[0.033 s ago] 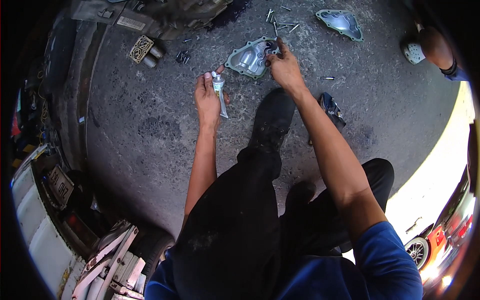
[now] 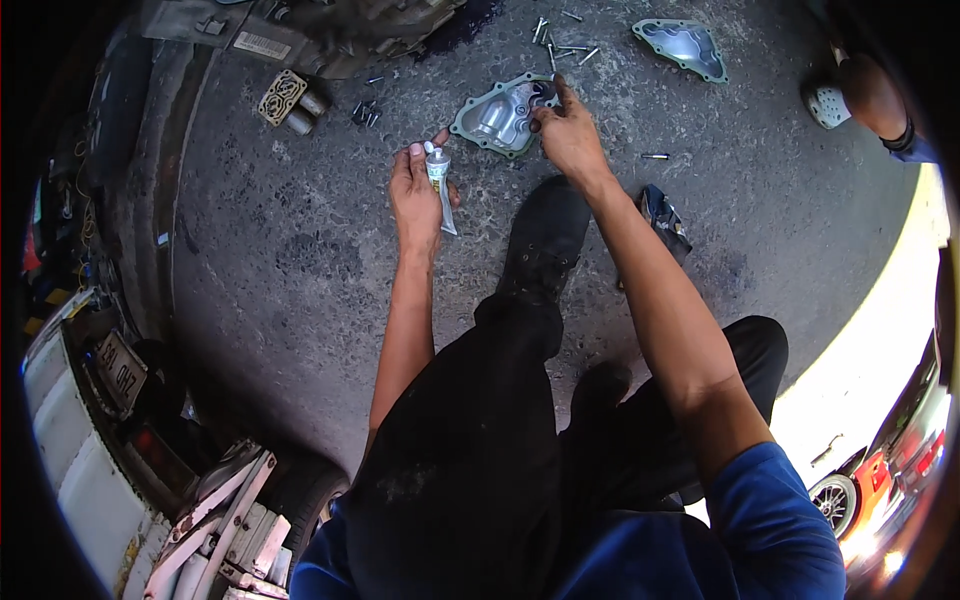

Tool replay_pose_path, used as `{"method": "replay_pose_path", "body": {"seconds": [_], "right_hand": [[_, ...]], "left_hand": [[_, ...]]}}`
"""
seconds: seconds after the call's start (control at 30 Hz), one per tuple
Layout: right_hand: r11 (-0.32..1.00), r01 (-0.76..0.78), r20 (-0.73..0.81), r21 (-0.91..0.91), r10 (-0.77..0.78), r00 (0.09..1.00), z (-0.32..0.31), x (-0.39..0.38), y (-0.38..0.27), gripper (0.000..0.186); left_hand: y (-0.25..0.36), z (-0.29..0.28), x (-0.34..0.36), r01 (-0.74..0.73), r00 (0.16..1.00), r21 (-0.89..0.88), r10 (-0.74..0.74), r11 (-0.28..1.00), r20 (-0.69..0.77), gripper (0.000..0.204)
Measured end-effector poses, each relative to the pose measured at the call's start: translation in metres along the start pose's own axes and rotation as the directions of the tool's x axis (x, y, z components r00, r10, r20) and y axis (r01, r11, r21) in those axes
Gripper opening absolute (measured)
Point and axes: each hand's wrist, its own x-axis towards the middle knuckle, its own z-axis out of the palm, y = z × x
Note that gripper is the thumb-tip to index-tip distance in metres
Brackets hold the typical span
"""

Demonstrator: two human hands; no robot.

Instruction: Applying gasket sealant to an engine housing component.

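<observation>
Bolts (image 2: 574, 48) and 2 metal covers (image 2: 495, 118) mark a vehicle workshop.

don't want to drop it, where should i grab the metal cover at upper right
Probably pinch the metal cover by its rim, coming from the right: the rim runs round its outline, and bolts lie to its left.

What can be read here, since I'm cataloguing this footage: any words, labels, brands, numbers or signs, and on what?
Number plate, lower left: letters and digits show; not copied out here.
Pale label on the large machine part, top: too small to read.
Tube in the left hand: print too small to read.
</observation>
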Motion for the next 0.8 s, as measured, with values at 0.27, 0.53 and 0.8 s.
{"method": "replay_pose_path", "body": {"seconds": [0.27, 0.53, 0.8], "right_hand": [[1.0, -0.016, -0.008, -0.004, 0.016, 1.0, 0.0, 0.008, 0.006, 0.068], [0.985, 0.05, -0.063, -0.165, -0.061, 0.996, -0.001, 0.017, 0.019, 0.066], [0.97, -0.022, 0.005, -0.244, 0.025, 1.0, 0.007, 0.01, 0.0, 0.067]], "left_hand": [[-0.005, 0.0, 0.002, -0.005, 0.999, -0.015, 0.006, 1.0, 0.051, 0.039], [-0.005, 0.005, 0.003, -0.004, 0.999, -0.032, 0.005, 0.999, 0.052, 0.04], [-0.006, 0.004, 0.003, 0.005, 0.999, -0.047, -0.003, 0.999, 0.048, 0.04]]}}
